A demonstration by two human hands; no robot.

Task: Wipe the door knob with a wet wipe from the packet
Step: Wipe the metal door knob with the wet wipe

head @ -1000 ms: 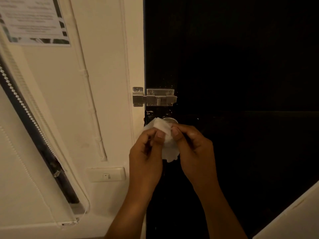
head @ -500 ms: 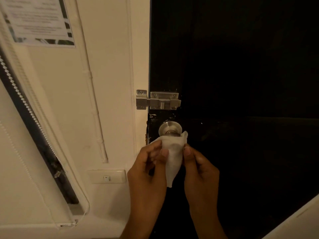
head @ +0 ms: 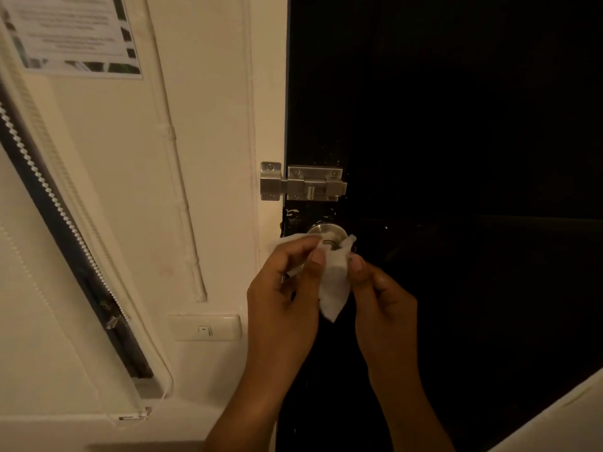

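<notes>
A round silver door knob [head: 327,231] sits on the dark door [head: 456,125], just below a metal slide bolt. A white wet wipe [head: 334,282] hangs in front of the knob's lower half, stretched between both hands. My left hand [head: 284,288] pinches the wipe's left part, with a corner showing above its fingers. My right hand [head: 381,288] pinches the wipe's upper right corner with thumb and finger. The wipe's tip droops down between the hands. No packet is in view.
The slide bolt [head: 303,185] bridges the door and the cream frame [head: 267,125]. A wall switch [head: 205,327] sits left of my left hand. A notice [head: 71,34] hangs at the top left, above a window blind [head: 58,223]. A pale surface [head: 554,419] cuts the lower right corner.
Both hands dropped with the wipe and uncovered the knob, then rose a little again. The wipe is now spread wider between the hands, its top edge over the knob's lower part.
</notes>
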